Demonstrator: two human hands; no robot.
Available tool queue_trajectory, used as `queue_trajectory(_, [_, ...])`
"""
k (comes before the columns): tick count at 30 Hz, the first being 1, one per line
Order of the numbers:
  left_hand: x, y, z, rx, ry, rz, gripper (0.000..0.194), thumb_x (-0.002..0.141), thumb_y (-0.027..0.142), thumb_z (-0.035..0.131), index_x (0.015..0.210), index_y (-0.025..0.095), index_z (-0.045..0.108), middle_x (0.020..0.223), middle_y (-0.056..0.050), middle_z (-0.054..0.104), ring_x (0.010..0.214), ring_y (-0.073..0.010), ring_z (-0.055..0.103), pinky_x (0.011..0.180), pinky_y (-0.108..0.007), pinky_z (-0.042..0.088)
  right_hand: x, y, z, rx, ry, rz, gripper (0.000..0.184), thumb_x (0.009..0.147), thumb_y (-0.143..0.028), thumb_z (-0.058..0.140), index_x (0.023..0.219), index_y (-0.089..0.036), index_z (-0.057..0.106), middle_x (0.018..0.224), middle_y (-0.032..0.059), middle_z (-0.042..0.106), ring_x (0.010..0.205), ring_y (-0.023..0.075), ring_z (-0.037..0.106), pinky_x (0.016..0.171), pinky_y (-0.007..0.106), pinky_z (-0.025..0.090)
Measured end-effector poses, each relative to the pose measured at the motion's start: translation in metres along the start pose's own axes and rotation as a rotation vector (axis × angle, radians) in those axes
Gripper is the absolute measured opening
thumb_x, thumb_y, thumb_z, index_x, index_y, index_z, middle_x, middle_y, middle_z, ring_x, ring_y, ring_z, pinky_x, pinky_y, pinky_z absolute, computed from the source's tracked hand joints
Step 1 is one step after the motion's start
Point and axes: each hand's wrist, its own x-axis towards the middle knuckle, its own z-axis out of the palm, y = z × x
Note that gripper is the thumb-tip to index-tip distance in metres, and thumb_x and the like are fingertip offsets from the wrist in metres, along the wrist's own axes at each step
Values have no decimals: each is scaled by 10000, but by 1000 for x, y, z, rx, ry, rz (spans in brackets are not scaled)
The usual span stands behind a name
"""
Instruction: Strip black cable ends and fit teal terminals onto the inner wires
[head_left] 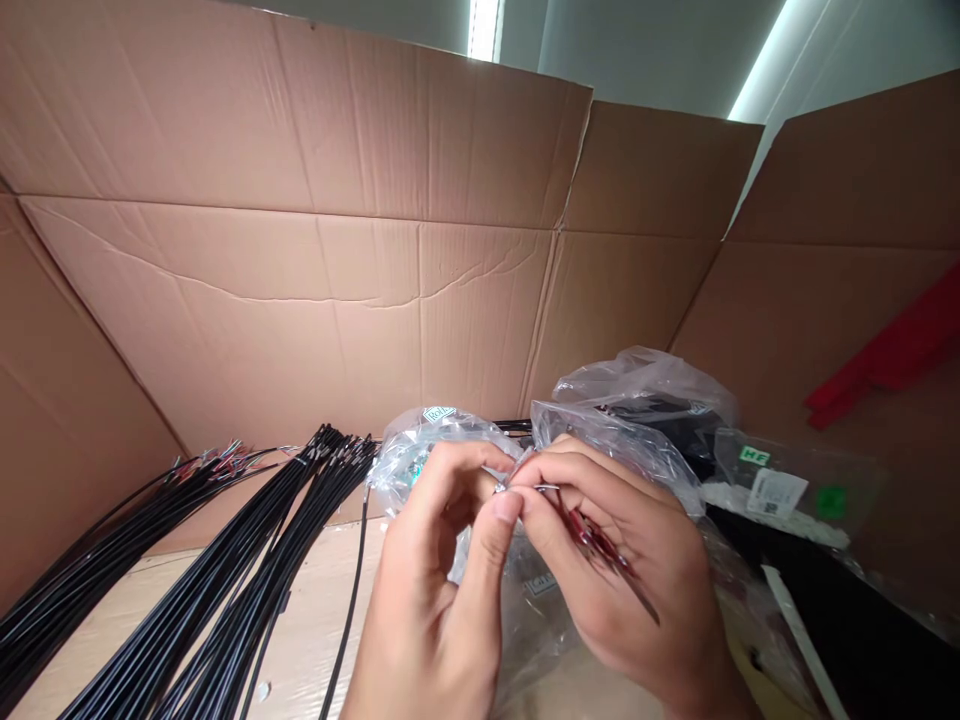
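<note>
My left hand [450, 570] is closed in a pinch, thumb against forefinger, on a tiny silvery piece [500, 487] too small to name. Its tip meets the fingers of my right hand [637, 570]. That hand is closed as well: thumb and forefinger pinch at the same spot, where a thin pale strand [547, 487] shows. Curled within the right palm lies a bunch of thin dark-red, wire-like pieces [600, 545], with one longer end sticking out downward. The fingers hide part of what is held.
Bundles of black cables [225, 580] lie on the wooden surface [330, 580] at left, some ending in coloured wires. Clear plastic bags [630, 440] sit behind my hands. A bag with a green label [754, 456] lies at right. Cardboard walls [300, 200] surround everything.
</note>
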Motion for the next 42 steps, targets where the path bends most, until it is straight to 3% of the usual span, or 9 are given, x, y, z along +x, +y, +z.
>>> queue_trajectory(3, [2, 2, -6, 25, -20, -36, 118, 987, 349, 632, 963, 234, 630, 916, -4, 664, 815, -123, 594, 653, -193, 444, -1, -1, -4, 6, -62, 5, 147, 941, -83, 581, 843, -190, 607, 785, -32, 590, 697, 74, 564, 643, 204, 453])
queue_trajectory(10, [4, 3, -12, -54, -77, -153, 172, 969, 377, 649, 1035, 219, 637, 1027, -49, 692, 1017, -190, 653, 853, -248, 511, 1, 0, -8, -7, -155, -7, 141, 948, -93, 560, 857, -185, 615, 740, -30, 526, 676, 87, 513, 617, 213, 419])
queue_trajectory(14, [-3, 0, -15, -17, -72, -116, 204, 953, 350, 675, 1131, 250, 670, 1082, -40, 700, 1014, -183, 662, 862, -235, 531, 1, 2, -8, 87, -167, 103, 147, 947, -142, 595, 813, -201, 608, 707, -38, 537, 640, 91, 504, 596, 215, 405])
queue_trajectory(19, [-3, -5, -21, -67, -84, -134, 228, 916, 326, 721, 1142, 302, 734, 1238, -37, 695, 1147, -233, 654, 941, -263, 535, 1, -1, -9, 303, -219, 326, 138, 962, -219, 611, 827, -210, 638, 692, -34, 584, 614, 91, 520, 547, 194, 392])
queue_trajectory(25, [10, -7, -27, -167, -258, -133, 73, 910, 273, 728, 978, 282, 753, 939, -5, 705, 885, -167, 634, 823, -224, 514, 4, 0, -11, 511, -299, 459, 140, 956, -231, 638, 826, -195, 673, 722, -27, 589, 641, 77, 493, 582, 177, 398])
queue_trajectory(30, [12, -9, -25, -192, -201, -125, 56, 864, 252, 777, 916, 260, 756, 910, -2, 679, 798, -132, 575, 726, -189, 488, 4, 11, -9, 747, -326, 487, 153, 965, -271, 654, 840, -186, 678, 743, -32, 584, 665, 69, 488, 696, 187, 447])
queue_trajectory(34, [10, -7, -23, -289, -240, -283, 192, 909, 314, 736, 1087, 250, 700, 840, -6, 652, 524, -58, 449, 455, -155, 362, 7, 10, -9, 682, -315, 475, 222, 995, -290, 605, 812, -173, 650, 749, -5, 616, 713, 108, 578, 748, 243, 499])
queue_trajectory(38, [9, -9, -21, -352, -271, -271, 155, 997, 320, 614, 1103, 209, 629, 734, 2, 606, 477, -41, 433, 459, -152, 344, 7, 4, -9, 686, -358, 462, 214, 1018, -304, 543, 867, -182, 635, 756, 17, 656, 745, 171, 680, 790, 334, 559])
queue_trajectory(42, [10, -12, -20, -412, -262, -268, 108, 1001, 290, 610, 990, 183, 604, 711, -1, 619, 438, -15, 411, 436, -132, 296, 2, 3, -8, 541, -264, 424, 153, 1008, -291, 559, 910, -200, 633, 749, 13, 668, 733, 165, 683, 703, 288, 558])
